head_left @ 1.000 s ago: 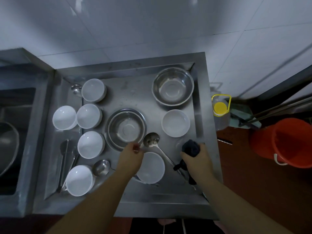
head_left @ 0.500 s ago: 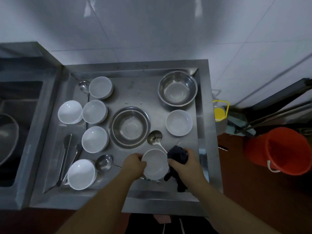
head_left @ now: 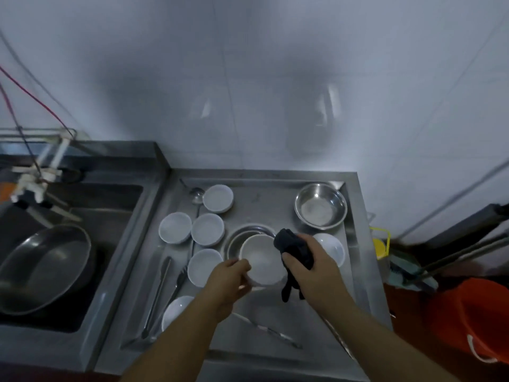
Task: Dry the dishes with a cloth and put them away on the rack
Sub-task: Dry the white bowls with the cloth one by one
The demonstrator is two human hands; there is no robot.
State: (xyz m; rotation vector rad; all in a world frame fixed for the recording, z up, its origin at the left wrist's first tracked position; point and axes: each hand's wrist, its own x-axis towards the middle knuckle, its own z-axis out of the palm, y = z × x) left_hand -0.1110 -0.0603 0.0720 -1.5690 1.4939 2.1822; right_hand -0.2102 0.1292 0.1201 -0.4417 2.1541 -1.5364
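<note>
Your left hand [head_left: 230, 282] grips the near-left rim of a white bowl [head_left: 261, 260], fingers curled round its edge, and holds it raised over the steel tabletop [head_left: 275, 321], in front of the steel bowl [head_left: 242, 238] at the middle. Your right hand [head_left: 311, 267] has its fingers and thumb closed round a dark cloth [head_left: 293, 249], which is bunched against the bowl's right rim, with loose ends hanging below your thumb. Behind that hand another white bowl [head_left: 334, 248] sits partly hidden, and a second steel bowl [head_left: 321, 205] stands at the far right corner. To the left, white bowls stand upright in a cluster: one at the back [head_left: 218, 198], two side by side [head_left: 175, 227] [head_left: 207, 229], one nearer [head_left: 205, 267], and one by your left forearm [head_left: 176, 310], partly covered. A ladle [head_left: 196, 193] lies beside the back bowl, long utensils [head_left: 158, 293] lie along the left side, and another utensil [head_left: 267, 330] lies near the front edge. In the sink [head_left: 110, 210] to the left rests a large steel pan [head_left: 41, 268], tilted. An orange bucket [head_left: 473, 318] stands on the floor at the right. You cannot make out a rack from here.
</note>
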